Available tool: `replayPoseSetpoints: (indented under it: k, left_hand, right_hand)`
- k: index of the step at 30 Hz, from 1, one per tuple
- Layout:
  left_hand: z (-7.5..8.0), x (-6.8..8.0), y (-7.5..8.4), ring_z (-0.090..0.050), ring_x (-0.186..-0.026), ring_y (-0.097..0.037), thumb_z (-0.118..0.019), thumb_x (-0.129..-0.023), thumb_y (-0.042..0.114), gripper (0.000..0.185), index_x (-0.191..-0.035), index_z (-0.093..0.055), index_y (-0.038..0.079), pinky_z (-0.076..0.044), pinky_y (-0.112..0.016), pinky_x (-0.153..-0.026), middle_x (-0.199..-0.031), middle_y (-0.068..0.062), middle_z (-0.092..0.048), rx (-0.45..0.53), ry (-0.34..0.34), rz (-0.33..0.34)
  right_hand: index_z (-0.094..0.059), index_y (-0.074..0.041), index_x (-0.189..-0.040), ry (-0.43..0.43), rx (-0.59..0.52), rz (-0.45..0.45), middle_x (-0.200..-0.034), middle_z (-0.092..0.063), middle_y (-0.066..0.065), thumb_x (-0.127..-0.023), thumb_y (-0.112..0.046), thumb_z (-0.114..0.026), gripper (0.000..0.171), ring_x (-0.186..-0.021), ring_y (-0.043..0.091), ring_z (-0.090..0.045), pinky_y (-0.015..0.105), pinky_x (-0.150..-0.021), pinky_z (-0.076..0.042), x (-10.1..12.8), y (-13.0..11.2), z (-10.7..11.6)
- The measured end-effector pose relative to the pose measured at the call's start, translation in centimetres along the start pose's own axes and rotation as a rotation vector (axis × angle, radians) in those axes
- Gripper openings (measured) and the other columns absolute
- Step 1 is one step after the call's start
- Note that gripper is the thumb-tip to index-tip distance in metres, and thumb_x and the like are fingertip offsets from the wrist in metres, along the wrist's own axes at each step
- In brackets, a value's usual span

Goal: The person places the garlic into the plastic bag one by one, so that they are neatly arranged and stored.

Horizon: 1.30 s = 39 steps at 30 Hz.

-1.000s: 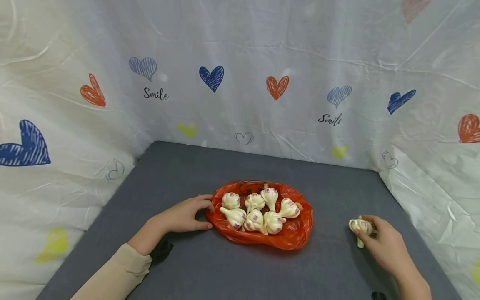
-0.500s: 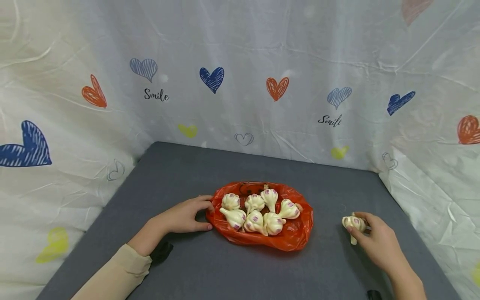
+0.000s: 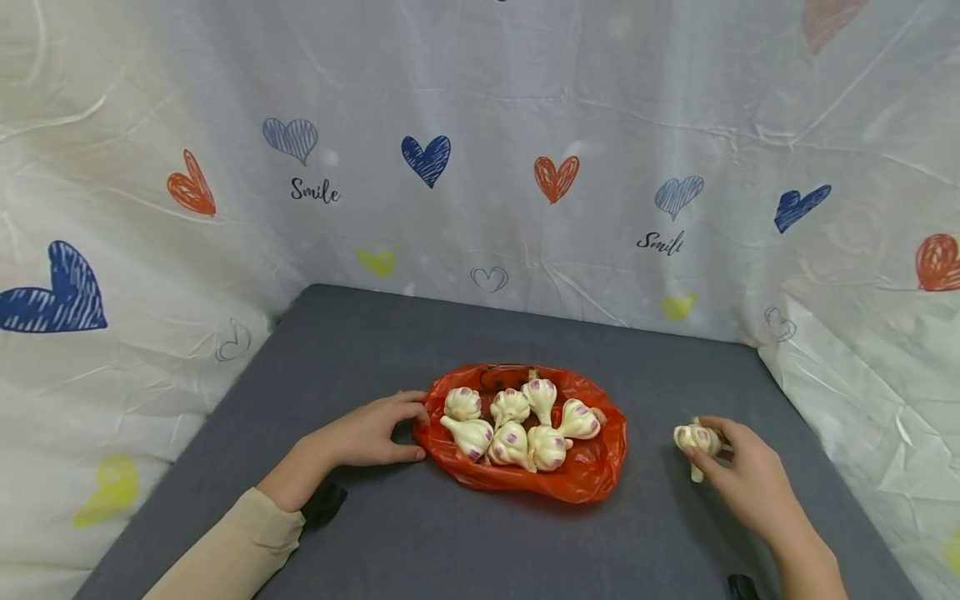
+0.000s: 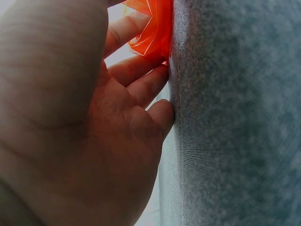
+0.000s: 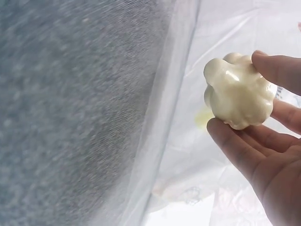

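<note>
In the head view my right hand (image 3: 746, 475) holds a garlic bulb (image 3: 693, 439), white with purple marks, above the table to the right of a red plastic bag (image 3: 592, 479). The right wrist view shows the thumb and fingers around this pale, glossy garlic bulb (image 5: 240, 92). At the bag's left side, my left hand (image 3: 367, 433) touches its rim with spread fingers. Close up, its relaxed fingers (image 4: 136, 68) lie against the red film, low by the tabletop. Inside the spread bag are several more garlic bulbs (image 3: 510, 442).
The dark grey table (image 3: 487, 550) carries the bag near its middle. White sheeting (image 3: 480, 100) printed with hearts and "Smile" encloses the back and sides. A black object (image 3: 324, 504) shows beneath the left wrist.
My right hand has moved left and slightly away from me with the garlic bulb, nearer the bag. My left hand and the bag have stayed in place.
</note>
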<state>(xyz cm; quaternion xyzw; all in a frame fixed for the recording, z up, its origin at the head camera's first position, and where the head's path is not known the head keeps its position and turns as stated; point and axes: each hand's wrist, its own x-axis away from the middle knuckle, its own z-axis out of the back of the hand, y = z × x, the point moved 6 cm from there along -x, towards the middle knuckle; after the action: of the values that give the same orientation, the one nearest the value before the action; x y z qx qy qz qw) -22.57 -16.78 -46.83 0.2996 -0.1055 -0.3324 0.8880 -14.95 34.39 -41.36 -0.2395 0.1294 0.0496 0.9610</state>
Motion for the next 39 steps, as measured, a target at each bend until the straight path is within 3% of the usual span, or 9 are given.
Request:
replayPoseSetpoints:
  k: [10, 30, 39]
  left_hand:
    - [0.0, -0.2, 0.1, -0.042, -0.155, -0.04, -0.083, -0.1, 0.038, 0.027, -0.121, -0.07, 0.029, -0.043, -0.06, -0.118, -0.169, -0.015, -0.043, -0.001, -0.004, 0.001]
    - [-0.2, -0.4, -0.1, -0.043, -0.155, -0.04, -0.083, -0.099, 0.04, 0.028, -0.122, -0.07, 0.029, -0.043, -0.06, -0.119, -0.169, -0.014, -0.043, -0.006, -0.003, -0.002]
    - [-0.1, -0.1, -0.2, -0.042, -0.155, -0.041, -0.083, -0.099, 0.04, 0.028, -0.121, -0.07, 0.028, -0.042, -0.061, -0.119, -0.17, -0.016, -0.042, 0.0, 0.002, 0.01]
  right_hand:
    - [-0.061, 0.006, -0.144, -0.035, -0.027, 0.0, -0.135, -0.062, 0.03, -0.102, -0.029, -0.082, 0.058, -0.112, 0.048, -0.072, 0.056, -0.085, -0.062, -0.4, -1.3, -0.4]
    - [-0.064, 0.001, -0.141, 0.009, -0.035, 0.1, -0.134, -0.066, 0.022, -0.1, -0.022, -0.084, 0.051, -0.113, 0.041, -0.07, 0.058, -0.087, -0.061, -1.4, -5.1, 0.0]
    - [-0.063, -0.002, -0.145, -0.017, -0.046, 0.102, -0.139, -0.064, 0.02, -0.102, -0.026, -0.082, 0.052, -0.116, 0.04, -0.069, 0.058, -0.089, -0.061, -1.8, -6.4, -0.3]
